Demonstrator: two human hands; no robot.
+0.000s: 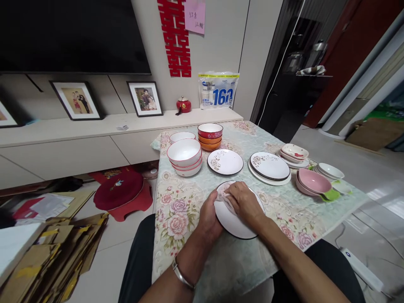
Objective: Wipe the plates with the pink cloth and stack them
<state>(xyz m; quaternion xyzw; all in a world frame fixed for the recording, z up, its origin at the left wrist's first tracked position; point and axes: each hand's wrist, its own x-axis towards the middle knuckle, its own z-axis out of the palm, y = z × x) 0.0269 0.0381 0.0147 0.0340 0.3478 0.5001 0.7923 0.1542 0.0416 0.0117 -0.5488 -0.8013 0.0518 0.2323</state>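
A white plate with a dark rim is at the near side of the table, in front of me. My left hand grips its left edge, thumb on top and fingers underneath. On the plate's upper face, my right hand presses a pale cloth, fingers closed over it. Just beyond lies a similar plate with a brown flower pattern. To its right is a stack of such plates. White bowls with red rims are stacked at the left.
Orange and red bowls stand at the back. On the right are pink bowls, small white dishes and heart-marked bowls. A flowered tablecloth covers the table. A red stool and flattened cardboard are at left.
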